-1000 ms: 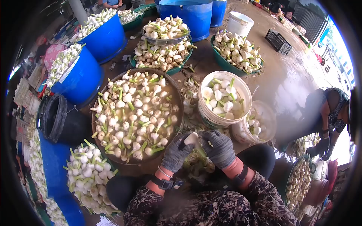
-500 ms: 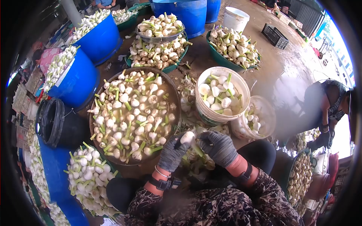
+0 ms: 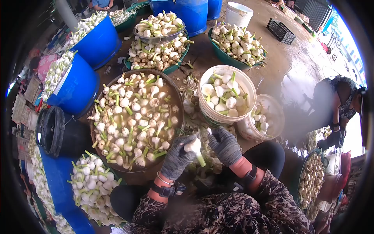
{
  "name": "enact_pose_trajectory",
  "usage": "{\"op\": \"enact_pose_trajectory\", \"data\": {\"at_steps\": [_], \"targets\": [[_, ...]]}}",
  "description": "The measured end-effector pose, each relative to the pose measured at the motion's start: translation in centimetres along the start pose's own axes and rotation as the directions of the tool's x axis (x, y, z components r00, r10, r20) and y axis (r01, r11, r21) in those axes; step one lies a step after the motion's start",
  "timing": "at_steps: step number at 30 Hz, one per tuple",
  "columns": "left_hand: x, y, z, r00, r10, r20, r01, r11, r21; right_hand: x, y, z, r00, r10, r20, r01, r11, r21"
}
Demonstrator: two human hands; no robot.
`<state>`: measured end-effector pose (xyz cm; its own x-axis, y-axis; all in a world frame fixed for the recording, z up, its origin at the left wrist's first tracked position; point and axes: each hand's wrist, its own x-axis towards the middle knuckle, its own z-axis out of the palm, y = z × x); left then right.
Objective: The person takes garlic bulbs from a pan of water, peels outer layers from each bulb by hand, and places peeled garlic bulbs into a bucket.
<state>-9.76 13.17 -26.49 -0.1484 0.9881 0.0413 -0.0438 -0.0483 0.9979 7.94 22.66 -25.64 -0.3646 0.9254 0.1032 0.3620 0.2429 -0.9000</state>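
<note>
My left hand [image 3: 178,156], in a grey glove, grips a white garlic bulb [image 3: 193,146] whose green stem points down to the right. My right hand [image 3: 225,145], also gloved, is just right of the bulb and apart from it, its fingers closed; a small pale bit shows at the fingertips. Beneath both hands lies a heap of peeled skins and leaves [image 3: 206,163]. A round basin [image 3: 182,101] of murky water with floating garlic stands to the left. Beyond my hands is a white bucket [image 3: 201,107] of cleaned bulbs.
A tilted second bucket [image 3: 277,117] holds more bulbs. Garlic is piled in green tubs [image 3: 218,54] ahead and in a heap [image 3: 91,183] at lower left. Blue barrels [image 3: 83,84] and a black bucket [image 3: 70,132] stand left. Another person [image 3: 343,97] bends at the right; a black crate [image 3: 281,32] lies farther back.
My right hand has moved up and away from the bulb. The bulb has turned in my left hand, its stem now shorter-looking and pointing more downward. The whole view has shifted slightly.
</note>
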Motion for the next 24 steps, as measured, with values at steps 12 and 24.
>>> {"op": "enact_pose_trajectory", "data": {"at_steps": [12, 24], "targets": [[-0.1, -1.8, 0.6, 0.985, 0.134, -0.106, -0.118, 0.982, 0.147, -1.7, -0.4, 0.1, 0.788, 0.245, 0.566, -0.211, 0.969, -0.125], [-0.2, -0.7, 0.5, 0.993, -0.102, -0.065, 0.104, 0.994, 0.030, -1.2, -4.7, -1.5, 0.939, -0.093, 0.332, 0.219, 0.905, -0.366]]}}
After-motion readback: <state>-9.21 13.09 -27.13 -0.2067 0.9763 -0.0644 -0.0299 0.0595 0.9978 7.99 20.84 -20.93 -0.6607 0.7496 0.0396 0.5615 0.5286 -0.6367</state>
